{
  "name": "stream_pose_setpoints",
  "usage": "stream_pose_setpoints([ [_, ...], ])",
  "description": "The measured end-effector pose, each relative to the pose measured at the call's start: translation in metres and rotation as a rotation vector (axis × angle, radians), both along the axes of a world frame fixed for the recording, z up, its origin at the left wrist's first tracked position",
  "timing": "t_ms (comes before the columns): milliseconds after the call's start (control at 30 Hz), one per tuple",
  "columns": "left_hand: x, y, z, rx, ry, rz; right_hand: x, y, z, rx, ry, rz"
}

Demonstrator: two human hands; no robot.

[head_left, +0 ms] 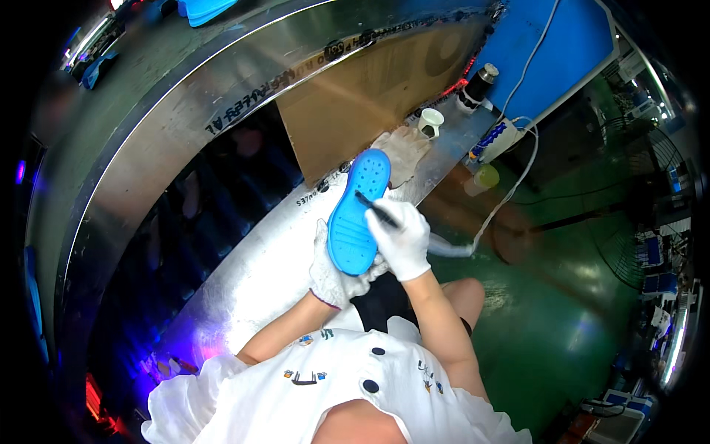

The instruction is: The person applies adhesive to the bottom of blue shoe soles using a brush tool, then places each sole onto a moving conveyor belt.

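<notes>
A blue shoe sole (351, 233) with small holes toward its far end and ridges across its near half is held up over the metal bench edge. My left hand (330, 270), in a white knit glove, wraps round its near end from the left and below. A white glove also covers my right hand (404, 240), which is closed round a slim black brush-like tool (383, 215). The tool's dark tip meets the sole's upper face near the middle; whether it has bristles is too small to tell.
Beyond the sole lie a pale glove (405, 152), a white cup (430, 123) and a dark bottle (481, 83). A cardboard sheet (340, 111) leans at the back, beside a curved conveyor (155, 111). To the right are a power strip (494, 142) with a cable and a fan (647, 207).
</notes>
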State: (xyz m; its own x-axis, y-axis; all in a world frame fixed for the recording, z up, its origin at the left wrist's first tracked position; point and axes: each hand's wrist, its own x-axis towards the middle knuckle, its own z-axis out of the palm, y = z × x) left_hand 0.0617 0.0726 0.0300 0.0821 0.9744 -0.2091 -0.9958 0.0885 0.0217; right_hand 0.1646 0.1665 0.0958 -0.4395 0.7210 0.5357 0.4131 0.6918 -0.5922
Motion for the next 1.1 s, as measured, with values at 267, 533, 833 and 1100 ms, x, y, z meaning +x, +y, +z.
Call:
stream_pose_setpoints([
  [267,-0.007,-0.023,0.042,-0.235,0.032,-0.065,0.014,-0.018,0.059,0.148,0.025,0.200],
  [533,-0.001,-0.027,0.036,0.181,-0.143,-0.121,0.016,-0.013,0.061,0.094,0.252,0.104],
  [833,0.004,-0.026,0.047,0.187,-0.089,0.082,0.016,-0.027,0.063,0.021,0.224,0.258],
  [1100,-0.002,-0.017,0.052,0.159,0.033,0.187,0.017,-0.041,0.057,-0.016,0.228,0.245],
])
